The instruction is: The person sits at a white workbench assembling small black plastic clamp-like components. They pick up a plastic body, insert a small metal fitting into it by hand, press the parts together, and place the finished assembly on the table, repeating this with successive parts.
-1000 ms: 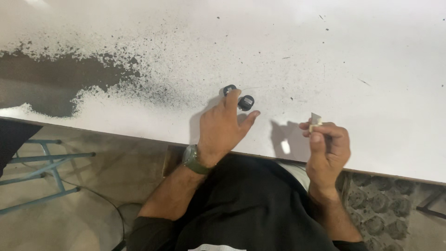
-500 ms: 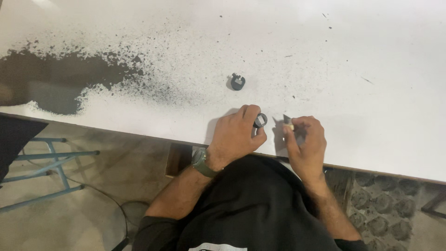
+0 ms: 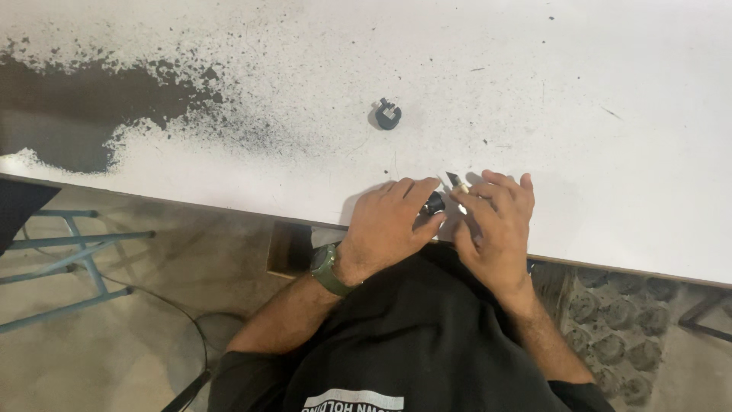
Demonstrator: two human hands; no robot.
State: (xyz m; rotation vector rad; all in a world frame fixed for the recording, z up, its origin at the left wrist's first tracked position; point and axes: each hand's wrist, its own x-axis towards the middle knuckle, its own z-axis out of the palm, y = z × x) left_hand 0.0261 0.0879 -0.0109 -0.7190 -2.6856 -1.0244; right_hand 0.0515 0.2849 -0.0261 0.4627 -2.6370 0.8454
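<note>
Since a moment ago, our two hands have closed in on each other at the near edge of the white table [image 3: 579,91], and the camera has shifted so the second dark round part [image 3: 388,114] now lies well apart from us, further up the tabletop. Our left hand [image 3: 389,225] pinches a small dark round part [image 3: 434,203] between thumb and fingertips, closed firmly on it. Our right hand [image 3: 496,229] curls around a slim tool with a dark pointed tip [image 3: 458,183], its tip just beside that part. We judge the part light, rigid and small enough to slip, so we hold it by its rim. A green wristwatch [image 3: 326,268] sits on our left wrist. Dark speckled patches [image 3: 84,107] mark the table's far left.
</note>
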